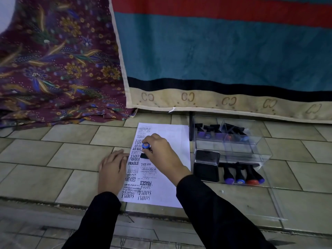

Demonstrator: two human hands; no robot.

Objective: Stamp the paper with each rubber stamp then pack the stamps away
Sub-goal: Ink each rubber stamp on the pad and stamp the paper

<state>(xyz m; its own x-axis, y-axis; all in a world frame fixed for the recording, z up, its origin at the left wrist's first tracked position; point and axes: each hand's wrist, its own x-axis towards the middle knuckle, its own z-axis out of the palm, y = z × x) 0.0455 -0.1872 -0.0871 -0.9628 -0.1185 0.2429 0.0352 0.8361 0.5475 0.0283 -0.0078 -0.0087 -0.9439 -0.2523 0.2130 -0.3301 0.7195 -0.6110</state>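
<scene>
We kept the left hand (pixel 112 169) flat on the paper (pixel 170 130) edge to stop it sliding. The right hand (pixel 159 150) gripped the stamp (pixel 145 145) upright, likely for an even print.

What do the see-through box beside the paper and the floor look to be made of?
The box looks like clear rigid plastic, glossy: the stamps inside show through its walls, and its edges catch light. The floor seems to be glazed beige ceramic tile, judging by grout lines and a faint sheen.

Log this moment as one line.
phase: stamping | right hand: grips stamp on paper | left hand: touches paper edge | ink pad: beside paper
</scene>
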